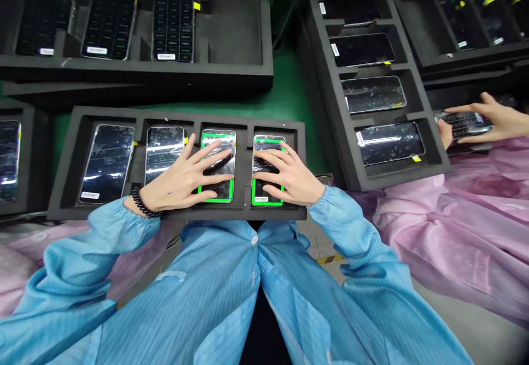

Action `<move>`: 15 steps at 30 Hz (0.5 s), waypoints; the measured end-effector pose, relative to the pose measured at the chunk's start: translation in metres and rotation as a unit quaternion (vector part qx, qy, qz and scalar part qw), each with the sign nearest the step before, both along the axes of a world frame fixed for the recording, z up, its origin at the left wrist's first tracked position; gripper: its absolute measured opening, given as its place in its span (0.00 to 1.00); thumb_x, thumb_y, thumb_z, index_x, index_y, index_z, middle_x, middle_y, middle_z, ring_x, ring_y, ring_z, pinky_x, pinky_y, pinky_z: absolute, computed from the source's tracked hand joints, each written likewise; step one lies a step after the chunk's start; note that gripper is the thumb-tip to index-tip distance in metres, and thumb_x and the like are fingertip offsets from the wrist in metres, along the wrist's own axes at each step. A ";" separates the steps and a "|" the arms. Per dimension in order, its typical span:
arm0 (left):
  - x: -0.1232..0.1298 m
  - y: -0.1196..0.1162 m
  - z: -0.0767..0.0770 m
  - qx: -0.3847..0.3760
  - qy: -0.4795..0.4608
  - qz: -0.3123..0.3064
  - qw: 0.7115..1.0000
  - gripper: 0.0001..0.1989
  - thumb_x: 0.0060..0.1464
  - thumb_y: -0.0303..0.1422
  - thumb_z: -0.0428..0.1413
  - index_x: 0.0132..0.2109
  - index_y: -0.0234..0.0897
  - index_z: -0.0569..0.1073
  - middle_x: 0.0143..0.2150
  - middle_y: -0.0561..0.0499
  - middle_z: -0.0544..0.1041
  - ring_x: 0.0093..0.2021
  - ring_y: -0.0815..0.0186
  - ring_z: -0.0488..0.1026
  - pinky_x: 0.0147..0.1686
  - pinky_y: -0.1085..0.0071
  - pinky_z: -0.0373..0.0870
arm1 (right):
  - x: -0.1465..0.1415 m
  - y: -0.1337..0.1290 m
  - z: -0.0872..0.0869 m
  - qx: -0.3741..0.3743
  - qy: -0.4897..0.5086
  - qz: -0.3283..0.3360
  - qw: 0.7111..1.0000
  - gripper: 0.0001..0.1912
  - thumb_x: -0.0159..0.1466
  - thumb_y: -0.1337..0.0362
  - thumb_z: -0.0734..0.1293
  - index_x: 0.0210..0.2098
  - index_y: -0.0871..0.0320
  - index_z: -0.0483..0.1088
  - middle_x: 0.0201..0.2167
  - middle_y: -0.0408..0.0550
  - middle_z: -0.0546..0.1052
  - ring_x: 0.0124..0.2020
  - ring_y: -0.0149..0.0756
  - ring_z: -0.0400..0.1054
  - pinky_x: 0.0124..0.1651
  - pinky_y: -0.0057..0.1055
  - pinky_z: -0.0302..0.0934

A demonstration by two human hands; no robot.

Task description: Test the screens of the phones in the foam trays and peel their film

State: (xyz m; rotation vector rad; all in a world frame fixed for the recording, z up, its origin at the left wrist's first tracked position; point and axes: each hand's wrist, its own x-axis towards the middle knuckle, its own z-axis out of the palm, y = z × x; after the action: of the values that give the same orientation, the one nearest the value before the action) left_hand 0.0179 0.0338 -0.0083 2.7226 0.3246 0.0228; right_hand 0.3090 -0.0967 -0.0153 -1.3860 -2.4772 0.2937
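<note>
My left hand (188, 178) lies with fingers spread across a smartphone (225, 165) whose lit screen has a bright green border. My right hand (293, 178) is spread the same way, its fingertips on another green-bordered smartphone (258, 187). Both phones rest in compartments of a black foam tray (243, 211) in front of me. Two dark-screened phones, one at the far left (107, 161) and one partly behind my left hand (164, 147), occupy the tray's other compartments. White labels and yellow tabs show on some of them. My fingers cover part of both lit screens.
Behind stands a foam tray (136, 70) with several phones showing text grids. Another phone tray (397, 84) runs along the right, and part of one (33, 161) shows at left. A co-worker's hands (496, 120) hold a phone (467, 124) at right. The bench (289, 98) is green.
</note>
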 end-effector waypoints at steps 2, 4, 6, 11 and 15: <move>0.002 0.002 0.000 0.022 -0.002 0.006 1.000 0.21 0.68 0.46 0.45 0.64 0.57 0.67 0.77 0.56 0.45 0.77 0.50 0.41 0.70 0.35 0.29 | 0.002 0.004 0.000 -0.002 0.002 -0.012 1.000 0.17 0.72 0.56 0.60 0.53 0.51 0.76 0.69 0.54 0.63 0.66 0.50 0.59 0.72 0.61 0.43; 0.004 0.006 -0.001 0.043 -0.007 -0.002 0.999 0.21 0.68 0.45 0.45 0.65 0.56 0.67 0.77 0.56 0.44 0.77 0.49 0.41 0.70 0.35 0.29 | 0.004 0.008 0.000 -0.001 0.002 -0.021 1.000 0.17 0.72 0.56 0.60 0.53 0.51 0.76 0.69 0.54 0.63 0.67 0.51 0.59 0.72 0.62 0.43; 0.005 0.010 -0.003 0.052 -0.004 -0.006 0.999 0.21 0.68 0.45 0.45 0.65 0.57 0.67 0.77 0.56 0.43 0.77 0.49 0.41 0.70 0.35 0.30 | 0.005 0.012 0.001 0.003 0.002 -0.026 1.000 0.17 0.72 0.56 0.60 0.53 0.51 0.76 0.69 0.55 0.64 0.67 0.51 0.59 0.71 0.62 0.43; 0.010 0.020 -0.004 0.064 -0.009 -0.006 0.998 0.21 0.68 0.45 0.44 0.65 0.58 0.66 0.76 0.57 0.45 0.77 0.50 0.42 0.71 0.37 0.30 | 0.009 0.021 0.001 0.006 0.006 -0.035 0.999 0.17 0.72 0.55 0.60 0.51 0.51 0.77 0.68 0.54 0.64 0.67 0.49 0.59 0.72 0.61 0.43; 0.017 0.027 0.001 0.052 0.003 0.010 0.999 0.21 0.69 0.44 0.42 0.63 0.56 0.68 0.76 0.57 0.46 0.77 0.52 0.41 0.71 0.38 0.30 | 0.012 0.029 0.001 0.001 0.010 -0.037 0.999 0.17 0.72 0.56 0.60 0.50 0.50 0.78 0.67 0.54 0.65 0.67 0.49 0.58 0.72 0.61 0.43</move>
State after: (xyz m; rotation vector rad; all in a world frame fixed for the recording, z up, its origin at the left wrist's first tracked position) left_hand 0.0350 0.0607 -0.0074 2.8222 0.3616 0.0372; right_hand 0.3213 -0.0676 -0.0141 -1.4641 -2.4031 0.2878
